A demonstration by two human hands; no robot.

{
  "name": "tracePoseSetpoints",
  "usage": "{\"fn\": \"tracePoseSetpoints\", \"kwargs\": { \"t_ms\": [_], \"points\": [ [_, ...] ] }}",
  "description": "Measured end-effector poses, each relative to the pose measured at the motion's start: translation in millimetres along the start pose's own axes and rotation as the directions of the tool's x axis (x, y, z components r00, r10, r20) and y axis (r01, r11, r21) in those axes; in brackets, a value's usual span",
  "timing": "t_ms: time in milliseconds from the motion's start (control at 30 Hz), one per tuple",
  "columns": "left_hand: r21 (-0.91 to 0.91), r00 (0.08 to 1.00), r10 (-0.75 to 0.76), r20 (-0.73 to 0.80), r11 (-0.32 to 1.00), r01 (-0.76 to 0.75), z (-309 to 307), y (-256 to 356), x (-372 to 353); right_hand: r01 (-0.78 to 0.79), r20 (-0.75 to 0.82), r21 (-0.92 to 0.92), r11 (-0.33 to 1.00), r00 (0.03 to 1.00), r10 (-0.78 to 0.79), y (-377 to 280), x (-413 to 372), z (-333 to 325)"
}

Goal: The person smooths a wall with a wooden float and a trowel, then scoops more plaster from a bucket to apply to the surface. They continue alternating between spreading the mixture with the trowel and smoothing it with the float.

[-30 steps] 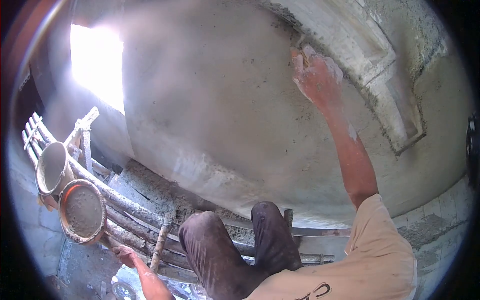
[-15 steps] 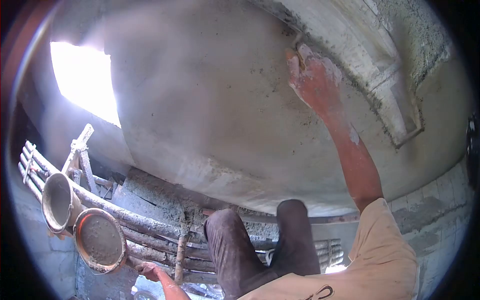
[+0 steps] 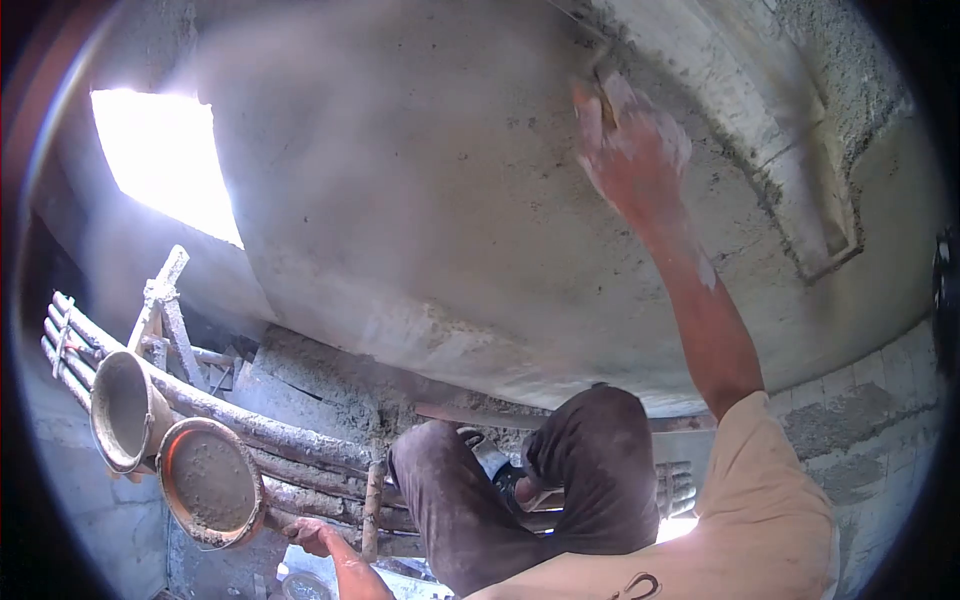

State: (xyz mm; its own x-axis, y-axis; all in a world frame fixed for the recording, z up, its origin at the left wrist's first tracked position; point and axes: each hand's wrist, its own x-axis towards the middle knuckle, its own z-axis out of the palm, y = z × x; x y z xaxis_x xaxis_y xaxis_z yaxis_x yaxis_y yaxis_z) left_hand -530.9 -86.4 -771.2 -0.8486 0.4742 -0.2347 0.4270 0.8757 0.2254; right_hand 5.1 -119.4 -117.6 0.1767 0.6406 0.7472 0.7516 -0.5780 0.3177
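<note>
My right hand (image 3: 635,150) is raised against the grey plastered surface (image 3: 400,220), fingers closed around the handle of a trowel (image 3: 606,104). The trowel's thin metal neck shows past my fingers; its blade is hard to make out against the plaster. Right of this hand runs a pale raised concrete ledge (image 3: 745,90). Down at the lower left, my left hand (image 3: 318,537) is closed on a wooden pole (image 3: 282,519), just right of a bucket (image 3: 212,480) holding grey mortar. Some of its fingers are hidden.
A second bucket (image 3: 122,412) stands left of the mortar one. Several rough poles (image 3: 300,440) form a platform below the curved surface, with an upright wooden piece (image 3: 165,290) behind. Bright light enters through an opening (image 3: 165,165). My bent knees (image 3: 600,450) are in front.
My right hand has shifted slightly up with the trowel relative to the view. My knees have spread and tilted, and a foot now shows between them. My left hand stays by the bucket.
</note>
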Motion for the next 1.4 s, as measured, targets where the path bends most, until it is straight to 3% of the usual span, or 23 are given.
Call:
{"fn": "tracePoseSetpoints", "kwargs": {
  "t_ms": [133, 233, 267, 333, 400, 533, 667, 767, 967, 1267, 1400],
  "points": [
    [-0.001, 1.0, -0.004, 0.003, 1.0, 0.004, -4, 11, -9, -0.195, 0.319, 0.148, 0.97, 0.937, 0.14, -22, -52, -17],
    [0.002, 1.0, 0.0, 0.005, 1.0, 0.0, -8, 11, -12, -0.496, 0.72, 0.218, 0.841, 0.663, 0.205, -37, -109, -7],
    [0.002, 1.0, 0.008, 0.009, 1.0, -0.008, -9, 11, -12, -0.591, 0.83, 0.201, 0.781, 0.526, 0.185, -42, -120, -2],
    [0.003, 1.0, 0.021, 0.014, 1.0, -0.021, -11, 16, -12, -0.637, 0.931, 0.228, 0.737, 0.364, 0.026, -50, -127, 0],
    [0.004, 1.0, -0.001, 0.026, 1.0, 0.001, -10, 20, -17, -0.581, 0.828, 0.307, 0.754, 0.554, 0.089, -48, -115, -2],
    [0.014, 0.998, 0.007, 0.062, 1.0, -0.008, -14, 25, -20, -0.403, 0.576, 0.288, 0.868, 0.797, 0.179, -44, -49, -31],
    [0.015, 0.995, 0.001, 0.095, 1.0, -0.002, -18, 27, -21, -0.085, 0.186, 0.191, 0.978, 0.981, 0.049, -47, 18, -34],
    [0.017, 0.993, 0.007, 0.12, 1.0, -0.009, -21, 29, -20, 0.007, 0.068, 0.081, 0.997, 0.998, -0.013, -47, 46, -19],
    [0.015, 0.987, 0.001, 0.16, 1.0, -0.004, -21, 31, -20, -0.046, 0.212, -0.016, 0.999, 0.976, 0.048, -59, 71, -4],
    [0.018, 0.983, -0.001, 0.185, 1.0, -0.003, -23, 29, -18, -0.091, 0.253, 0.116, 0.989, 0.966, 0.059, -103, 105, 19],
    [0.025, 0.98, -0.007, 0.197, 1.0, 0.002, -25, 27, -18, 0.005, 0.21, 0.079, 0.997, 0.977, -0.021, -109, 114, 36]
  ]
}}
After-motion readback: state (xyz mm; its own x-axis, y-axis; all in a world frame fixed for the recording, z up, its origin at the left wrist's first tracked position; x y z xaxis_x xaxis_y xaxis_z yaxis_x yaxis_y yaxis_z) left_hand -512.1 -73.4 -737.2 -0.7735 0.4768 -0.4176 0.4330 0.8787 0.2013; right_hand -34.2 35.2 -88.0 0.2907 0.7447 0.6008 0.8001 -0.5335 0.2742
